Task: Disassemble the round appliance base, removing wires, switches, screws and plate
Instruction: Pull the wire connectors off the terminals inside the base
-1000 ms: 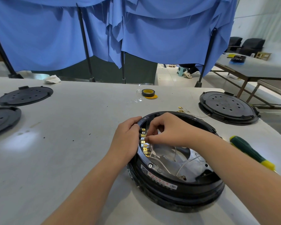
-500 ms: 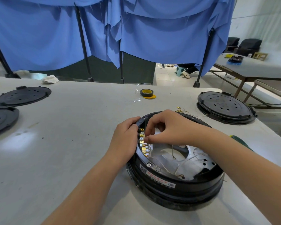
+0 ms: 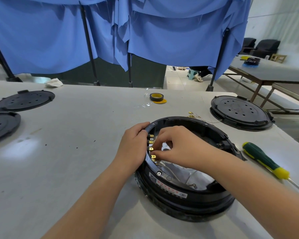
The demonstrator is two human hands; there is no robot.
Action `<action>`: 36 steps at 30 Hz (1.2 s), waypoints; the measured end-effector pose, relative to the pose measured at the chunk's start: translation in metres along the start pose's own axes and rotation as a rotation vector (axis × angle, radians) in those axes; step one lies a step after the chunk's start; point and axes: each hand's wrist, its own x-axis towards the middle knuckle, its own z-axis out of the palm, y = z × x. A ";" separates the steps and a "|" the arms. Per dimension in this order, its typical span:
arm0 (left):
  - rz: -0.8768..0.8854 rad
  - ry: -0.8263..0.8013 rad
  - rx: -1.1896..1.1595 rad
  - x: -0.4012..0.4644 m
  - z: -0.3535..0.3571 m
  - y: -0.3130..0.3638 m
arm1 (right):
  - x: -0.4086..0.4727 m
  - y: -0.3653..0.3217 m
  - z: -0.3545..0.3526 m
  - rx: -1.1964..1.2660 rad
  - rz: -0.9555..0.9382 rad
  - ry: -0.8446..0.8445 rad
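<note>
The left hand (image 3: 134,145) is bracing the rim of the round base (image 3: 185,192) on the surface (image 3: 67,152) while the right hand (image 3: 178,145) is pinching a brass connector (image 3: 153,156) inside; pulling straight off, wiggling gently, seems safest.

Table (image 3: 79,152) open on the left — screwdriver (image 3: 264,159), black lid (image 3: 241,112) crowding the right

Carried a white label (image 3: 169,188) with a row of red characters, too small to read, on the near outer wall of the round appliance base (image 3: 188,202), lower centre of frame. Showed no other legible text.
</note>
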 end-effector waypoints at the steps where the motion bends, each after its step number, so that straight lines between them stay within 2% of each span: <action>1: 0.001 0.004 0.001 0.000 0.000 0.000 | -0.001 0.000 0.000 -0.003 0.000 0.000; 14: 0.010 -0.005 -0.016 -0.001 0.000 0.001 | -0.003 -0.001 0.000 -0.003 0.026 0.025; 20: 0.023 -0.010 -0.025 -0.002 -0.001 0.002 | -0.006 0.006 -0.004 0.087 0.085 0.063; 29: 0.019 -0.013 -0.008 -0.003 -0.002 0.004 | -0.010 0.005 -0.005 0.143 -0.022 0.047; 36: 0.001 -0.004 -0.006 -0.002 -0.001 0.004 | -0.012 0.005 -0.006 0.141 -0.008 0.018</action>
